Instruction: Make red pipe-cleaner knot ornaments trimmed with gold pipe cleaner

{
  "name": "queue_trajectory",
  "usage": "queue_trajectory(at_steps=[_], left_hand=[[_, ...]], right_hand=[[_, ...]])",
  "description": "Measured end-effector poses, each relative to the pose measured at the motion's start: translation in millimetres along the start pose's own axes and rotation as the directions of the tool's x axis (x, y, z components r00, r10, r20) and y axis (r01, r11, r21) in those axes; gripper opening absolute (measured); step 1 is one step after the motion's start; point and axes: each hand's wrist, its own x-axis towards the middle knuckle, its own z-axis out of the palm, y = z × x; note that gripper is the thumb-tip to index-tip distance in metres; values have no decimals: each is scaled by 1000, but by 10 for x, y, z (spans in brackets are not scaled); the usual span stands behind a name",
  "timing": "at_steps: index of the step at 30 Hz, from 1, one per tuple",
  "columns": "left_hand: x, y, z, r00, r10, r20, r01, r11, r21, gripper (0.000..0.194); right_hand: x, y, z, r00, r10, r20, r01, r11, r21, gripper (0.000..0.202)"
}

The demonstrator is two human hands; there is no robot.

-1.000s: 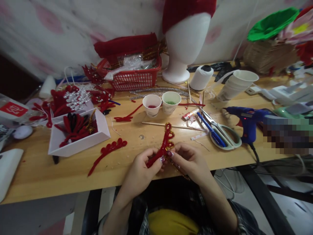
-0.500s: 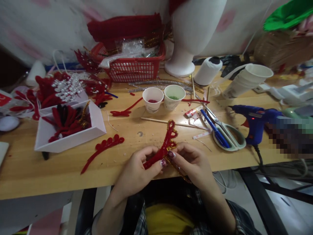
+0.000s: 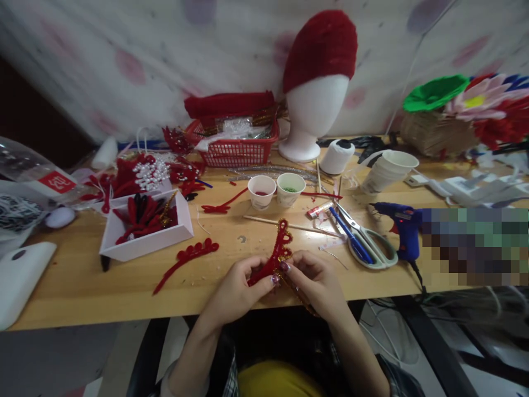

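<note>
Near the table's front edge, my left hand (image 3: 243,288) is closed on a red chenille-stem piece (image 3: 276,252), a curved strip with loops along one side. Gold tinsel edges the loops. My right hand (image 3: 318,284) pinches a gold tinsel stem (image 3: 303,300) against the red piece, thumb and fingers together. The tinsel's loose end hangs below my right hand. Both thumbs meet close together at the base of the loops. To the left, a similar red looped piece (image 3: 188,258) without gold lies flat on the table.
Two paper cups of red beads (image 3: 261,190) and green beads (image 3: 291,188) stand ahead. A white box (image 3: 149,242) of red pieces is left. Scissors (image 3: 378,248), a blue pen (image 3: 351,236) and a glue gun (image 3: 403,220) lie right. Behind are a red basket (image 3: 235,151) and foam head (image 3: 316,107).
The view has tilted upward, bringing the foam head's red cap and more of the wall into sight. My hands keep nearly the same hold on the red piece and gold tinsel.
</note>
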Motion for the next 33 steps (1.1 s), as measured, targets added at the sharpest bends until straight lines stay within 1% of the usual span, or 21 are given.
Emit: queue_trajectory(at_steps=[4, 13, 21, 33], left_hand=[[13, -8, -14, 1000, 22, 18, -22, 1000, -8, 17], [26, -92, -21, 999, 37, 34, -36, 999, -35, 21], [25, -57, -25, 999, 39, 14, -38, 996, -79, 22], [1, 12, -16, 1000, 13, 12, -12, 996, -88, 25]], right_hand=[[13, -20, 14, 1000, -13, 19, 13, 1000, 4, 36], [17, -64, 34, 999, 5, 34, -5, 1000, 3, 41], [16, -61, 36, 1000, 0, 15, 0, 1000, -3, 42], [12, -63, 23, 1000, -5, 18, 5, 1000, 1, 40]])
